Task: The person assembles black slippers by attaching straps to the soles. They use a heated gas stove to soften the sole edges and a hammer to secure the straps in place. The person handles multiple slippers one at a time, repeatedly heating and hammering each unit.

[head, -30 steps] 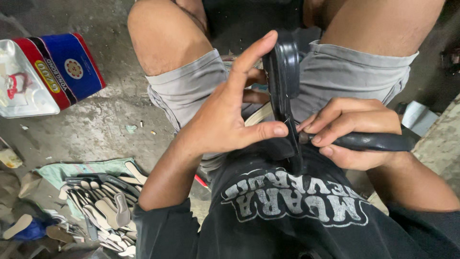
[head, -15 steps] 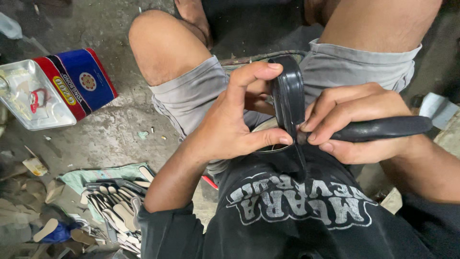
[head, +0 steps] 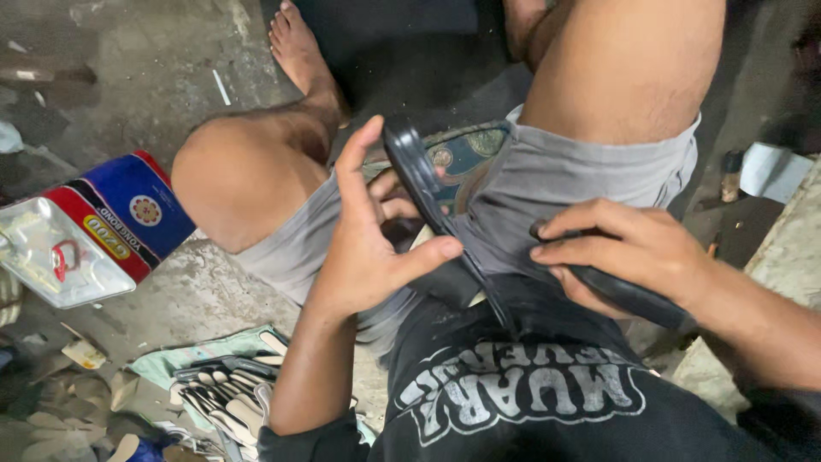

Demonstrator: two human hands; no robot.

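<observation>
Left hand point(head: 363, 257) clamped on black shoe sole point(head: 423, 192): thumb pressed on one face, index laid along the upper edge, other fingers behind, prob. to keep it upright over the lap. Right hand point(head: 633, 252) curled shut round dark handle of a tool point(head: 629, 295), fingertips on top; blade end not clear. Sole thin, curved, matte rubber w/ rounded rim, against grey shorts point(head: 556, 188). Further out: glossy red-blue tin point(head: 103, 222) on rough concrete floor point(head: 137, 77), pile of flat cut sole pieces point(head: 222, 393) at lower left.
</observation>
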